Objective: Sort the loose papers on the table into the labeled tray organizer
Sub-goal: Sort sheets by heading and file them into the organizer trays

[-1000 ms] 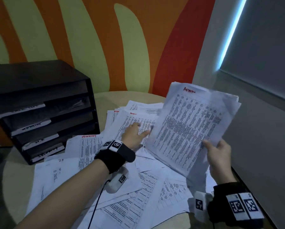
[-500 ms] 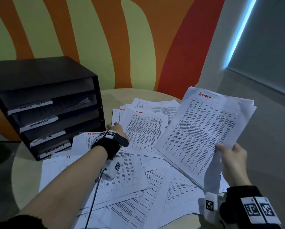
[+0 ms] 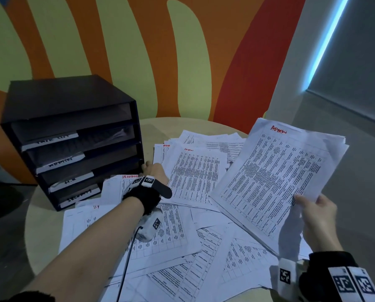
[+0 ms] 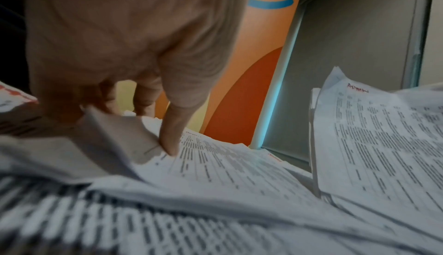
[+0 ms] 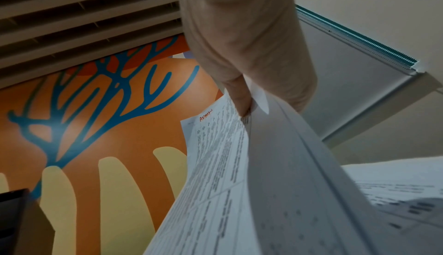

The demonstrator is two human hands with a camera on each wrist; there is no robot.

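right hand (image 3: 317, 216) pinches the "admin" stack (image 3: 275, 171) at 3 o'clock; left hand (image 3: 155, 171) pinches a loose sheet's corner (image 4: 120, 135) beside the black tray organizer (image 3: 73, 136).

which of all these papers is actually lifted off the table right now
The stack marked ADMIN in red, held up at the right by the right hand gripping its lower corner. The other sheets lie on the table.

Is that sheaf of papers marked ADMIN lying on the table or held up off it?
Held up. The right hand grips the ADMIN sheaf by its lower corner, tilted above the loose papers on the table.
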